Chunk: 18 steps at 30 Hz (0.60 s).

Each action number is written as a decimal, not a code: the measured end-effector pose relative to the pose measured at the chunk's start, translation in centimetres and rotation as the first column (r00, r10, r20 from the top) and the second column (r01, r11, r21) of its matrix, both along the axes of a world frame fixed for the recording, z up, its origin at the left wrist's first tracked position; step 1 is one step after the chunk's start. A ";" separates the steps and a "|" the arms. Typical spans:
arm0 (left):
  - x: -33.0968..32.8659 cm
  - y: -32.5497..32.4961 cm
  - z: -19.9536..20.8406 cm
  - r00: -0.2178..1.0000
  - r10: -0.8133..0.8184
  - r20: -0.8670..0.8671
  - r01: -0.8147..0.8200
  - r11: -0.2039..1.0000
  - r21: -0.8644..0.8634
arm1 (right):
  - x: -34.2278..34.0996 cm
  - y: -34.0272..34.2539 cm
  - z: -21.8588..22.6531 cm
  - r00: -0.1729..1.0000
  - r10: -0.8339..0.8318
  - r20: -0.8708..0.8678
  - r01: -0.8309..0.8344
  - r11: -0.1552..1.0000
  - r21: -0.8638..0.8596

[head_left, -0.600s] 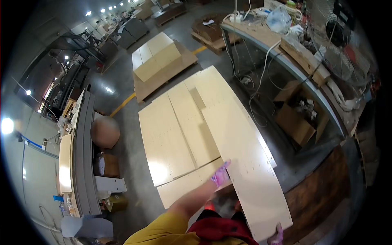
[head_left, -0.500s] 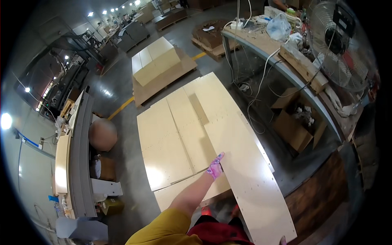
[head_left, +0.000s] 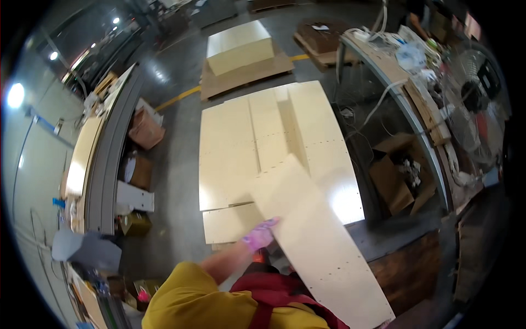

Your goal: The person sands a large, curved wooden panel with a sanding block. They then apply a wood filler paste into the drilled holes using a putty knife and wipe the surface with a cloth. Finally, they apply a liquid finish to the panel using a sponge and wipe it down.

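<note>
- Panels (head_left: 227,156): pale, side by side in front of the person, gaps between some.
- Table (head_left: 383,64): right side, cluttered.
- Board (head_left: 326,247): slants from over the panels to the lower right, before the person's body; contact with panels cannot be told.
- Carton (head_left: 391,183): flaps open, beneath table, white scraps inside.
- Left hand (head_left: 259,234): gloved, grasping board's left edge, thumb on top.
- Right hand: out of view; grip cannot be told.

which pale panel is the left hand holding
The long panel slanting toward the lower right, its left edge in the left hand; the other panels lie flat below.
</note>
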<state>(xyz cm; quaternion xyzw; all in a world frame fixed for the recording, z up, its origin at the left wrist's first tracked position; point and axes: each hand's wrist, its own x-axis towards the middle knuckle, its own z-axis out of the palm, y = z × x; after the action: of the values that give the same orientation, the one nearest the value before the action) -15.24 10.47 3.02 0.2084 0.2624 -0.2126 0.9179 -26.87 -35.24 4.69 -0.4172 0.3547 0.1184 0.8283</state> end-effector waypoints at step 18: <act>-55.0 16.6 13.7 0.270 0.962 0.028 -0.923 0.251 0.292 | 6.8 19.1 -2.4 0.697 0.697 0.167 -0.710 0.704 0.026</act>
<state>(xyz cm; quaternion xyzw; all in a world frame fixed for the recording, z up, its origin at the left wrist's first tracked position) -70.26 27.08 16.73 0.1057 0.4299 0.3994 0.8028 -20.08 -16.13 2.30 -0.4916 0.1017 0.4112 0.7609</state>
